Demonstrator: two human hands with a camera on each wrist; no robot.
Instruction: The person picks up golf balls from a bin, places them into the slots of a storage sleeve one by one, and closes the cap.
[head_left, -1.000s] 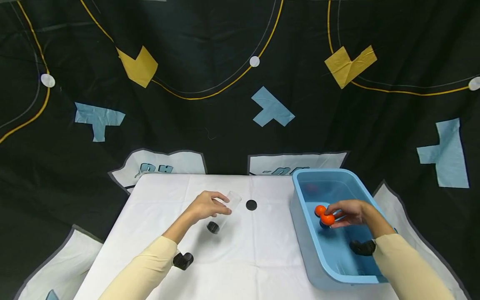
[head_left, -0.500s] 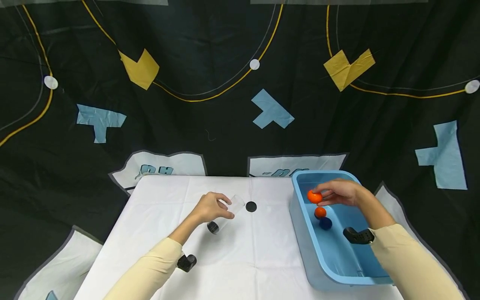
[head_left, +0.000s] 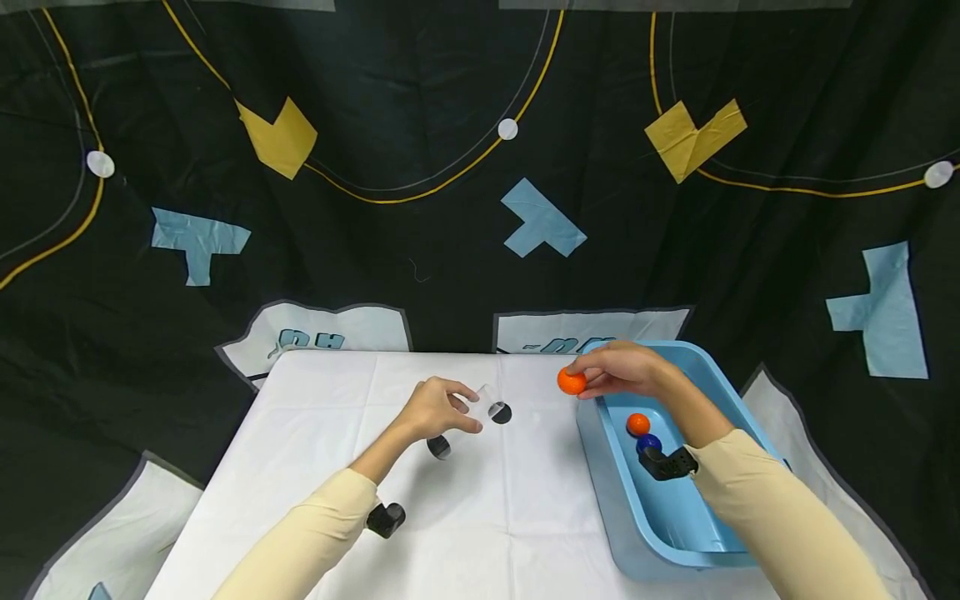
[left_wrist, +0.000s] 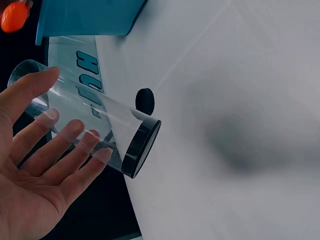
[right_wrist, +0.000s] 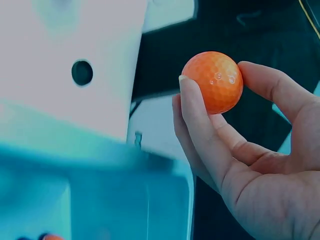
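Observation:
A clear tube with a black end cap (left_wrist: 141, 148) is tilted in my left hand (head_left: 437, 410), the thumb on one side and the fingers along the other. Its open end points up and to the right in the head view. My right hand (head_left: 619, 367) pinches an orange golf ball (right_wrist: 214, 82) between thumb and fingertips, above the left rim of the blue bin (head_left: 611, 492). Down in the bin lie another orange ball (head_left: 638, 425) and a dark blue ball (head_left: 648, 443), the latter partly hidden by the wrist camera.
A black disc (left_wrist: 145, 101) lies on the white-covered table (head_left: 465, 508), close to the tube's upper end in the head view. A black curtain with tape marks (head_left: 450, 250) hangs behind the table. Black camera mounts (head_left: 386, 519) protrude from both wrists.
My right hand has lifted the orange golf ball out of the bin and carried it left, past the rim. The left hand has shifted slightly right and tilted the tube with it.

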